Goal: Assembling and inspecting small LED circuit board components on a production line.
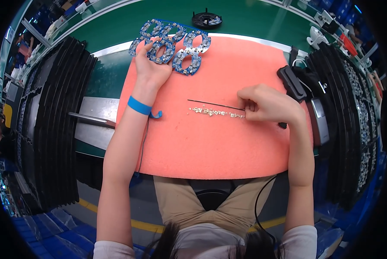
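My left hand (152,64) reaches to the far left corner of the orange foam mat (210,146) and grips one of several blue figure-eight circuit boards (189,54) stacked there. My right hand (264,103) rests on the mat's right side, fingers pinched on the end of a thin dark strip (213,104). Just below that strip lies a row of small metallic parts (213,112). A blue wrist strap (141,106) with a cord circles my left wrist.
Stacks of black trays stand at the left (55,121) and at the right (353,112). A black device (292,82) sits by the mat's right edge. A metal tool (90,118) lies left of the mat, and a round black holder (206,19) sits on the green conveyor.
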### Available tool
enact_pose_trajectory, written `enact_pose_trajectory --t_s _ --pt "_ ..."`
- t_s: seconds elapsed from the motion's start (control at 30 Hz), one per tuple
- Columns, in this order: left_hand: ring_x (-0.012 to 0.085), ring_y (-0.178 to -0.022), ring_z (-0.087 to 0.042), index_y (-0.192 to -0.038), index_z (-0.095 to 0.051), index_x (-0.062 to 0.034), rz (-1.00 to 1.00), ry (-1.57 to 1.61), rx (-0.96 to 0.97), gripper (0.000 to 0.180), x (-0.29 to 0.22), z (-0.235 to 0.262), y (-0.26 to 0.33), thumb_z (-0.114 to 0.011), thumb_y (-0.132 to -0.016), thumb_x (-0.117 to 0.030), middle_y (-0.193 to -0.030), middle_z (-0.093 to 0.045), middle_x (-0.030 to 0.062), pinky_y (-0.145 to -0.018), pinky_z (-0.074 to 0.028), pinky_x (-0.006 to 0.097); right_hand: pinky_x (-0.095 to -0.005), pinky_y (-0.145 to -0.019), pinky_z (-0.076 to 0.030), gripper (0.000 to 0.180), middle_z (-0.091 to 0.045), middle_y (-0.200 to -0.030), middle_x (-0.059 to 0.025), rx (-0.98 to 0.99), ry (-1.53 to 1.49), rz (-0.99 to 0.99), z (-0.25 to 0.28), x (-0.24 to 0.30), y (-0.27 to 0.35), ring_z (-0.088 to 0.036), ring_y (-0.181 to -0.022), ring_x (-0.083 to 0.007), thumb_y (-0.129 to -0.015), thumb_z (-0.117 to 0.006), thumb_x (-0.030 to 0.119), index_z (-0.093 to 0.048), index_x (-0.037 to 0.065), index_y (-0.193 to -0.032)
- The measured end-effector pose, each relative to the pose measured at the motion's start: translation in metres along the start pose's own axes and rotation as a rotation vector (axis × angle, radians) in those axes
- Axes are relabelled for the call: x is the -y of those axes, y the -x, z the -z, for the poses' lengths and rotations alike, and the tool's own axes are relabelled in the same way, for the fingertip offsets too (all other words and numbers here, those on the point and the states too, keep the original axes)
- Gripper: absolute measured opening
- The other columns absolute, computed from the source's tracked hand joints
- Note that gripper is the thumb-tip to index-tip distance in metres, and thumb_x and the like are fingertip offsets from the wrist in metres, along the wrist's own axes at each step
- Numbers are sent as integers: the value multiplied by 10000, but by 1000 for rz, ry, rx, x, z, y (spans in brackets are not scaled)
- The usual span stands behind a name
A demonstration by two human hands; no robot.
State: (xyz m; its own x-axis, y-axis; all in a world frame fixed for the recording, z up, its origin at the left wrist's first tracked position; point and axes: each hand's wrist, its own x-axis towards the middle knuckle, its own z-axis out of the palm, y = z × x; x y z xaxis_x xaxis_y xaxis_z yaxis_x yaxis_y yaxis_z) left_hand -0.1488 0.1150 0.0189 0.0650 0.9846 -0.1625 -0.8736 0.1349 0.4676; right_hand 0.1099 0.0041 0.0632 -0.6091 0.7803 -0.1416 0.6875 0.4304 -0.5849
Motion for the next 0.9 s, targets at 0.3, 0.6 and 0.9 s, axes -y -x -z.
enact_pose_trajectory --t_s 0.3,0.6,0.9 --pt "296 -1063 -509 -1061 -499 -38 50 18 13 272 0 6 -7 -475 -825 -169 -1078 -537 143 -999 -353 512 -303 -587 -477 110 -579 -688 -130 57 7 30 -2 6 4 -593 -617 -219 -636 -569 3 -517 -44 -720" --pt "277 -1135 -472 -1090 -518 -61 20 16 -59 259 1 -6 5 -432 -856 -131 -1177 -518 141 -1021 -344 470 -343 -577 -464 101 -568 -653 -155 103 -58 77 -5 9 5 -592 -623 -265 -632 -570 18 -525 -34 -706" --pt "290 -1070 -512 -1064 -497 -34 44 -4 19 271 0 6 -5 -458 -835 -173 -1094 -526 140 -1009 -349 504 -332 -586 -470 112 -580 -669 -144 97 -129 85 -6 9 7 -592 -618 -245 -660 -585 36 -524 -34 -723"
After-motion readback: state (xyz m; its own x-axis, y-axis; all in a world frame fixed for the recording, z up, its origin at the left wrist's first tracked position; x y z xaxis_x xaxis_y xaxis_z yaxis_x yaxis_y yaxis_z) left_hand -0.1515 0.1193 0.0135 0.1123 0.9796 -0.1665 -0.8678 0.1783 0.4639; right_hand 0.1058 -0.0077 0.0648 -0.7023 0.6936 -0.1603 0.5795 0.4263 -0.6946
